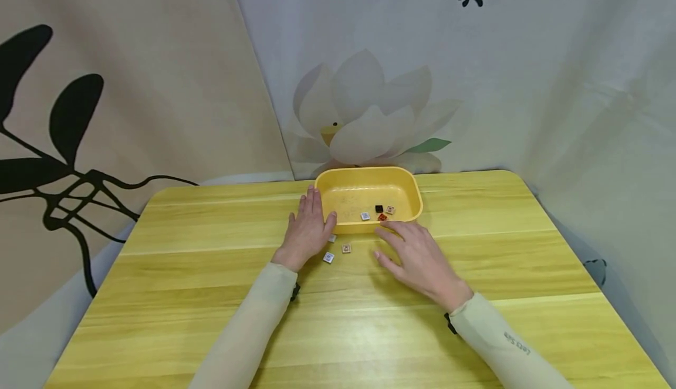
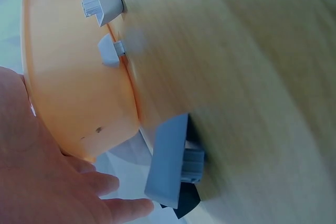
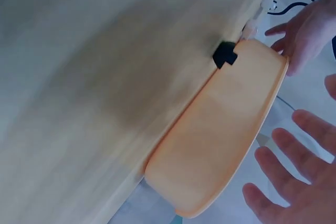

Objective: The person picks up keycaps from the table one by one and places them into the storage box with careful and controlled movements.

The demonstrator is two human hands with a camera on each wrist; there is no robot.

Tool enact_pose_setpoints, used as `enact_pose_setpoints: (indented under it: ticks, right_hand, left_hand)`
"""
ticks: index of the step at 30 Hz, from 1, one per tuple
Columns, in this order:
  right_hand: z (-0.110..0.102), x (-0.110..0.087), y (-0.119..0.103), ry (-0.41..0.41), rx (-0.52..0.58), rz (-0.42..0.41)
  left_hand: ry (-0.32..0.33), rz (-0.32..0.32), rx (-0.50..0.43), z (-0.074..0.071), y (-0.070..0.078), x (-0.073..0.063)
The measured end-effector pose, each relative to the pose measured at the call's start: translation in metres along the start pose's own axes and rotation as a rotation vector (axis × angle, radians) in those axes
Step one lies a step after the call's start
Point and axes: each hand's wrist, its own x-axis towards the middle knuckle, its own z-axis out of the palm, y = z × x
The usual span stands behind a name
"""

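A yellow plastic tray (image 1: 327,226) stands at the back edge of the table. My left hand (image 1: 304,230) rests against its left wall with straight fingers along the rim, the thumb at the front left corner. Beside the front right corner, my right hand (image 1: 422,260) spreads its relaxed fingers, fingertips right at the front rim, holding nothing. Inside the tray lie a white keycap (image 1: 365,216), a black keycap (image 1: 379,208), a red keycap (image 1: 382,217) and a pinkish keycap (image 1: 390,209). Between the hands, a white keycap (image 1: 328,257) and a brownish keycap (image 1: 346,249) lie on the table.
Another white keycap (image 1: 332,238) lies close to the tray's front left corner. The light wooden table (image 1: 222,318) reaches to a printed curtain (image 1: 528,95) behind it. In the right wrist view, a black keycap (image 3: 224,54) shows by the tray's wall.
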Motion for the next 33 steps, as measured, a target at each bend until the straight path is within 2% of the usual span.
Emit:
enact_pose_setpoints:
  ticks: [4,8,14,26,29,33]
  right_hand:
    - [0.002,-0.005,-0.005,-0.006,0.006,-0.02]
    - [0.002,-0.008,-0.01,-0.053,-0.001,-0.014]
    - [0.0,-0.008,-0.013,-0.176,-0.01,0.012]
    - [0.001,-0.009,-0.014,-0.416,-0.014,0.038]
    - [0.002,-0.009,-0.015,-0.425,-0.014,0.025]
    - [0.005,-0.009,-0.016,-0.381,-0.03,-0.008]
  left_hand:
    - [0.014,0.003,-0.009,0.0,0.0,-0.001]
    - [0.001,0.001,0.005,-0.001,-0.001,-0.001]
    - [0.004,0.004,0.024,-0.001,-0.001,-0.001]
    - [0.017,0.006,0.0,0.0,-0.001,-0.001]
    - [0.014,0.005,0.002,0.0,0.0,-0.001]
    - [0.01,0.003,0.001,-0.001,0.001,-0.002]
